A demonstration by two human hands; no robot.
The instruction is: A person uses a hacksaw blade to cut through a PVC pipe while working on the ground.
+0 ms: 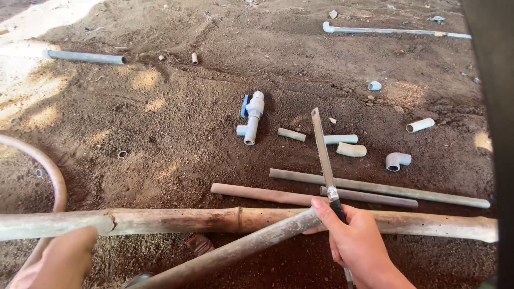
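Note:
My right hand (357, 243) grips the handle of a hacksaw blade (322, 150), whose narrow metal strip points away from me over the dirt. The same hand touches the upper end of a dirty grey pipe (235, 250) that slants down to the lower left. A long bamboo pole (176, 220) lies across the ground just beyond the pipe. My left hand (59, 259) is at the lower left, resting near the pole's left end; what it holds is hidden.
Loose pipe pieces lie on the soil: two long pipes (375, 188), short offcuts (350, 150), an elbow (397, 160), a ball valve with blue handle (251, 115), a curved hose (51, 176) at left, and longer pipes (85, 56) at the back.

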